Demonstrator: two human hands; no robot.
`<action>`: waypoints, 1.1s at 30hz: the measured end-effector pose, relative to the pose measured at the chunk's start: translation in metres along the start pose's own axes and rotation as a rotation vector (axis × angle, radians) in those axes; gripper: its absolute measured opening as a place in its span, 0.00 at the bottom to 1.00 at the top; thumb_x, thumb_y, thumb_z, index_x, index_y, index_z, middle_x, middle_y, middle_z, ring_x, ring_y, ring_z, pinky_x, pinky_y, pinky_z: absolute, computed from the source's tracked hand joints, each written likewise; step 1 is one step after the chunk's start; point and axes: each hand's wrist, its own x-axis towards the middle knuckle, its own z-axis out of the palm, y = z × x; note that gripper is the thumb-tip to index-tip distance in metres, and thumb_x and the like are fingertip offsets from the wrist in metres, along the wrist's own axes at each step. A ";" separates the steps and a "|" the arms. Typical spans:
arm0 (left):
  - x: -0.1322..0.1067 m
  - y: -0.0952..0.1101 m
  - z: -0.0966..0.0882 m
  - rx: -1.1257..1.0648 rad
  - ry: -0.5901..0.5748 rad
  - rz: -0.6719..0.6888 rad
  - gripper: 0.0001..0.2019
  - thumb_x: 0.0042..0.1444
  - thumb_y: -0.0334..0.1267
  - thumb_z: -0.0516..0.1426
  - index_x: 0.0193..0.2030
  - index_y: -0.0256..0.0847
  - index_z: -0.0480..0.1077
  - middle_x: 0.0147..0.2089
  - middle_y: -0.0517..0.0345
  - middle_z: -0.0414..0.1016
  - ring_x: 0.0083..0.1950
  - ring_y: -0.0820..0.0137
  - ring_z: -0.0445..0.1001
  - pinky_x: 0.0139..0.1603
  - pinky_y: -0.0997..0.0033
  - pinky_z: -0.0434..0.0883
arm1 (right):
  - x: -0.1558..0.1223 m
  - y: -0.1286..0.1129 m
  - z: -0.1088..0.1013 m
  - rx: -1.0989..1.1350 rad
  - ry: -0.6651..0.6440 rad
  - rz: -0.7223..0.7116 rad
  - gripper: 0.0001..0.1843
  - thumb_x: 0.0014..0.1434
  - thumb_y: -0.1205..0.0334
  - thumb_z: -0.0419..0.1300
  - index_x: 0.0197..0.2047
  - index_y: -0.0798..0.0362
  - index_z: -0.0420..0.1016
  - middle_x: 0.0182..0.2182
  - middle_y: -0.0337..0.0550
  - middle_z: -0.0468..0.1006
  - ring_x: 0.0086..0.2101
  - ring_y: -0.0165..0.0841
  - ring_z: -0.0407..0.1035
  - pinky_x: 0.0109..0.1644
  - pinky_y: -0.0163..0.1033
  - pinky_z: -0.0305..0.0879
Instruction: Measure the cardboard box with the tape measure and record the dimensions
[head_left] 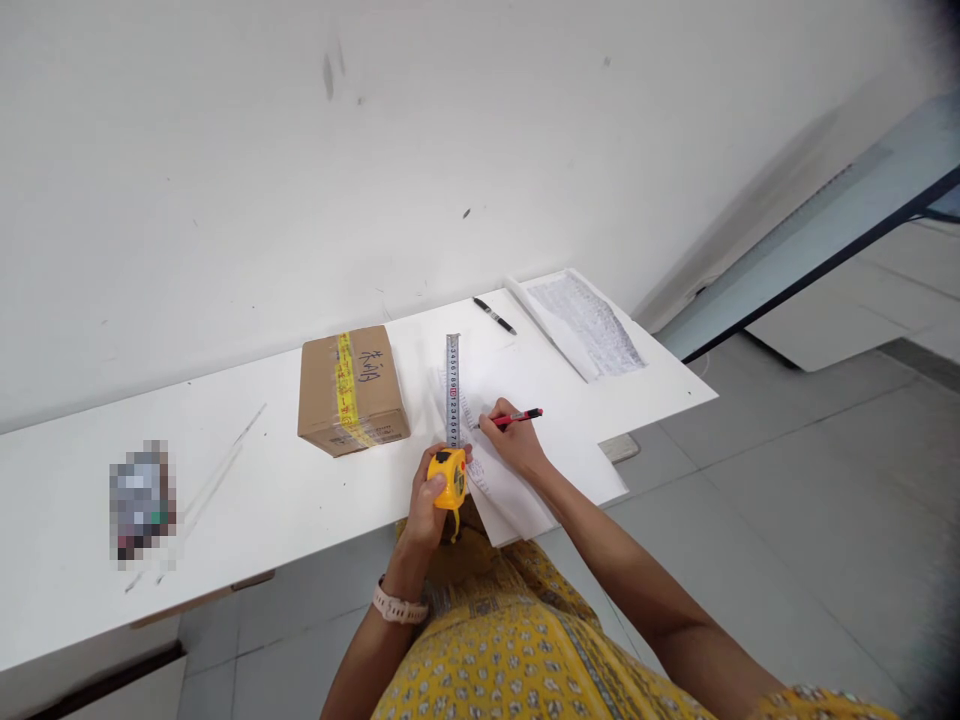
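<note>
My left hand [426,497] is closed around a yellow tape measure [451,478] at the table's front edge. Its metal blade [453,385] is drawn out away from me and lies over white paper [555,470]. In my right hand [514,440] is a red and black pen [517,419], its tip down at the paper just right of the blade. Small handwriting shows on the sheet near the tape's case. Part of the paper hangs past the table edge.
A taped cardboard box [351,390] stands left of the tape. A black pen [494,315] and a written-on sheet [585,320] lie toward the back right of the white table [247,450]. A blurred-out object [142,500] sits far left. The wall [420,150] rises behind.
</note>
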 end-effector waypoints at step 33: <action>-0.001 0.001 0.000 0.012 0.005 -0.011 0.28 0.50 0.48 0.66 0.54 0.41 0.66 0.55 0.40 0.78 0.56 0.53 0.76 0.55 0.57 0.68 | 0.000 0.000 0.000 -0.016 0.030 0.004 0.15 0.54 0.55 0.56 0.24 0.47 0.54 0.20 0.31 0.57 0.24 0.30 0.53 0.30 0.38 0.51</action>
